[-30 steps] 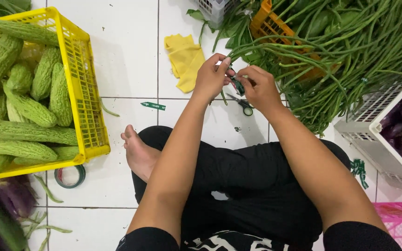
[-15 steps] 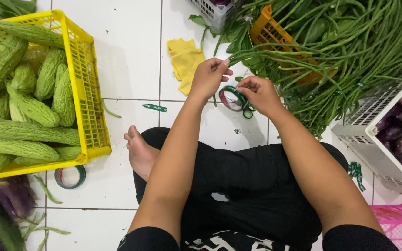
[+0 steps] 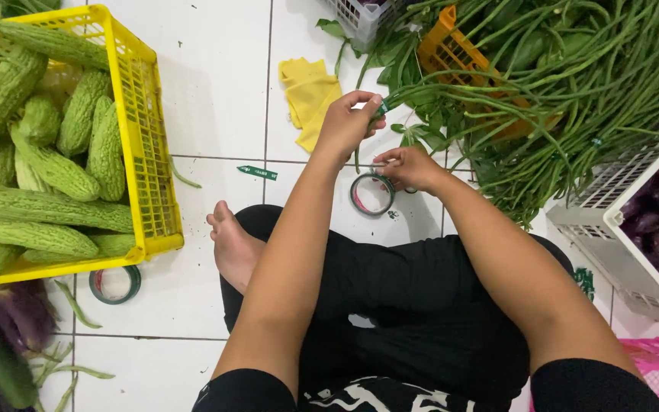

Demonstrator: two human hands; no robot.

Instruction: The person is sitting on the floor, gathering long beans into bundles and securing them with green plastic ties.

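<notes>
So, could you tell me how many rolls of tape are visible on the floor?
2: one tape roll under the right hand, another tape roll beside the yellow crate. More may be hidden.

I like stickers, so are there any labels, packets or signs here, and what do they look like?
Label strip: lies on the white floor tile, left of the left hand; small, narrow, dark green with pale marks.
Green printed mark: on the floor by the white crate, at right; small, mostly hidden.
No packets, signs or screens.

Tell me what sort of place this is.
Likely a produce sorting spot on a tiled floor: a yellow crate of bitter gourds, a heap of long beans, and tape rolls by the hands.
</notes>
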